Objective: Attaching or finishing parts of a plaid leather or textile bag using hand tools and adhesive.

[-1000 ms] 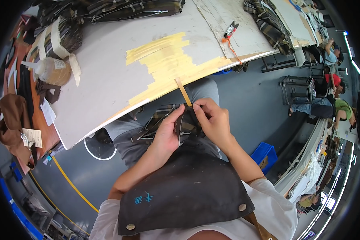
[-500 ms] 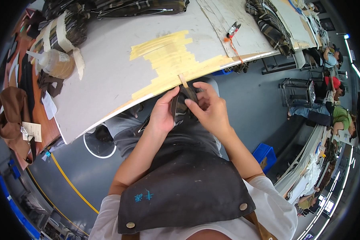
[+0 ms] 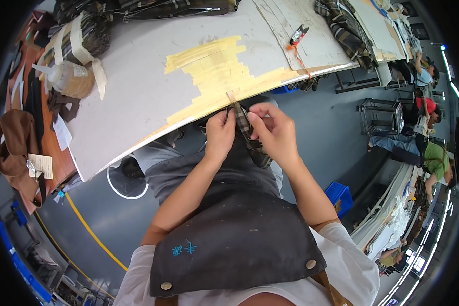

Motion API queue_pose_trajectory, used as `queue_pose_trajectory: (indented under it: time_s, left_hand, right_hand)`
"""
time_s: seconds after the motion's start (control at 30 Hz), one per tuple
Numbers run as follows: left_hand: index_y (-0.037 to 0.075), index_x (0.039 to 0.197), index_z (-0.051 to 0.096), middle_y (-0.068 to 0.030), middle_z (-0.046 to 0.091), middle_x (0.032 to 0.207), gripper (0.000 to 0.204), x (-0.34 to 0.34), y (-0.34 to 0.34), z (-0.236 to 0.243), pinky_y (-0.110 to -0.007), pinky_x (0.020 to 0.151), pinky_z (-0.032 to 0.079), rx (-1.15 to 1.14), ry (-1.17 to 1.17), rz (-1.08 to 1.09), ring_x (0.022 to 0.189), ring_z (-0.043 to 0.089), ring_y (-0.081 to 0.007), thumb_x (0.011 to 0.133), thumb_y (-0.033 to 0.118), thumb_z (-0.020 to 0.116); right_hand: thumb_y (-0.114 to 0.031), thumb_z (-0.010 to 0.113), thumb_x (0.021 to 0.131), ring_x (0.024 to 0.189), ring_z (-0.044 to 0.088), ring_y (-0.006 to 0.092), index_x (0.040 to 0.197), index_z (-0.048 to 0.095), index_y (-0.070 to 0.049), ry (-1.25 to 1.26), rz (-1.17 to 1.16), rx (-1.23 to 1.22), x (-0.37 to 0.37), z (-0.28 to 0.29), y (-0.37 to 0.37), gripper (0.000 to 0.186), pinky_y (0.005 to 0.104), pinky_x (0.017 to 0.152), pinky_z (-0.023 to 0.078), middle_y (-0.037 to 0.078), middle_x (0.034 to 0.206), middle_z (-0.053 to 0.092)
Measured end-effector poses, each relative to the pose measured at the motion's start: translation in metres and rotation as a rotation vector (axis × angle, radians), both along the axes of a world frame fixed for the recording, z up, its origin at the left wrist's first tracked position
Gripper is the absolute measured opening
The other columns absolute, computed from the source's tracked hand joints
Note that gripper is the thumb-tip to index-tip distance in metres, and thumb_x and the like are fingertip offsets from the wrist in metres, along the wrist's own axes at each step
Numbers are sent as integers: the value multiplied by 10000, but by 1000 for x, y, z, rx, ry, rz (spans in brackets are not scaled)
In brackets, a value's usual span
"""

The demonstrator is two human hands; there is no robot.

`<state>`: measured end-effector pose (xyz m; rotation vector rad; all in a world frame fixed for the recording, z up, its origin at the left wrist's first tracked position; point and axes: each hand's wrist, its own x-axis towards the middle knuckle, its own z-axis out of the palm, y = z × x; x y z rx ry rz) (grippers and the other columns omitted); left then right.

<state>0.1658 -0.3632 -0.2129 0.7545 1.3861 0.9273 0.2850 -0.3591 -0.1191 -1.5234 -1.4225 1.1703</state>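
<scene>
At the front edge of the table, both hands are on a dark plaid fabric piece. My left hand is closed at its left side, thumb and fingers pressed together on the cloth. My right hand is curled at the right side, thumb and forefinger pinched together at the fabric's edge. A narrow tan strip sticks out from the top of the piece onto the yellow tape covering the tabletop. Lower down, the fabric hangs in a loose fold over my lap, partly hidden by my right hand.
A glue bottle stands at the left beside bundled plaid cloth. Small red-and-black snips with an orange cord lie at the right. More plaid fabric lies beyond. A blue crate sits on the floor; people work at the far right.
My left hand has turned and closed in, its fingers now gathered on the cloth. The plaid fabric shows more between my hands and hangs lower right. My right hand has shifted slightly right.
</scene>
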Motion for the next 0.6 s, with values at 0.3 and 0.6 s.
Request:
queue_pose_trajectory:
  time_s: [0.3, 0.6]
  left_hand:
    - [-27, 898, 599, -100, 610, 744, 172, -24, -24, 62, -259, 583, 462, 862, 673, 99, 617, 602, -204, 739, 15, 647]
    - [-33, 871, 596, -71, 612, 762, 95, -24, -16, 64, -229, 630, 469, 117, -237, 21, 670, 580, -119, 850, 44, 546]
  right_hand:
    - [-67, 620, 813, 625, 524, 16, 935, 580, 1, 157, 109, -161, 3, -22, 13, 145, 157, 498, 418, 6, 790, 600]
    - [-62, 615, 816, 664, 535, 27, 945, 569, 7, 272, 182, -248, 7, -26, 15, 154, 163, 540, 426, 10, 816, 602]
